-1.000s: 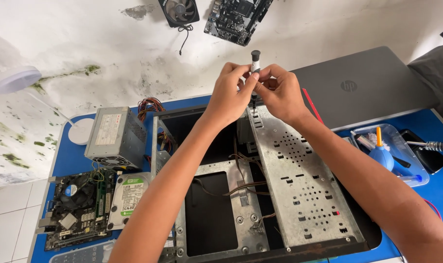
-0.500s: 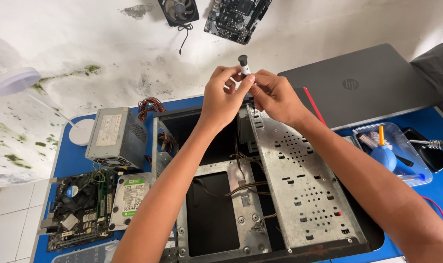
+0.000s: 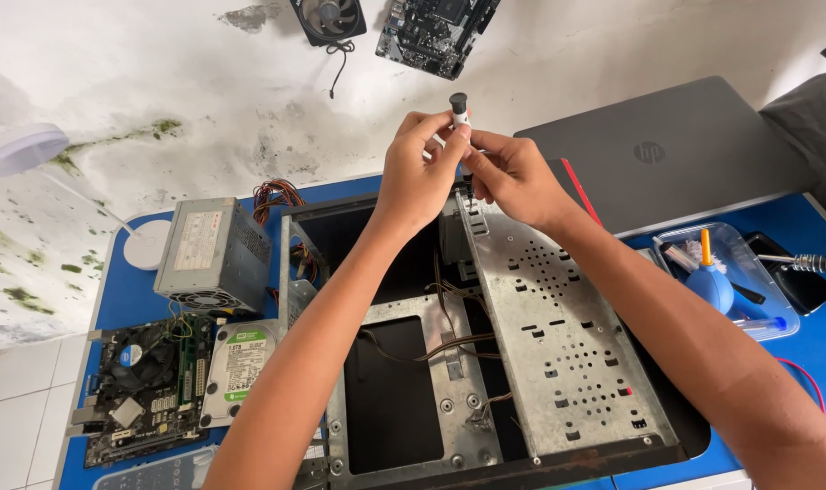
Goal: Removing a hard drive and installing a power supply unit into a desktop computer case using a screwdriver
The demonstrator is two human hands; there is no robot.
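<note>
Both hands met at the far end of an opened computer case [image 3: 558,363], lifted just above its far edge. The left hand [image 3: 417,177] was curled tight, thumb and fingertips pinched on a small white tube with a black cap [image 3: 458,109], which stood upright with the cap poking out above the fingers. The right hand [image 3: 513,177] came in from the right, its fingers also closed around the lower part of the tube, touching the left hand's fingers (how much of the tube lay inside the two grips could not be told).

The case lay on its side on a blue table [image 3: 821,336], its perforated metal plate on the right and loose cables in the dark hollow at the middle. To the left of the case stood a grey power supply [image 3: 213,254] with a bundle of coloured wires behind it. Nearer, at the left, lay a motherboard [image 3: 145,390] and just beside it a hard drive [image 3: 236,363]. On the far right rested a closed grey laptop [image 3: 667,154], and nearer to it a clear tray [image 3: 749,272] held a blue dust blower [image 3: 708,281]. On the white wall hung a fan [image 3: 327,18] and another circuit board [image 3: 436,32].
</note>
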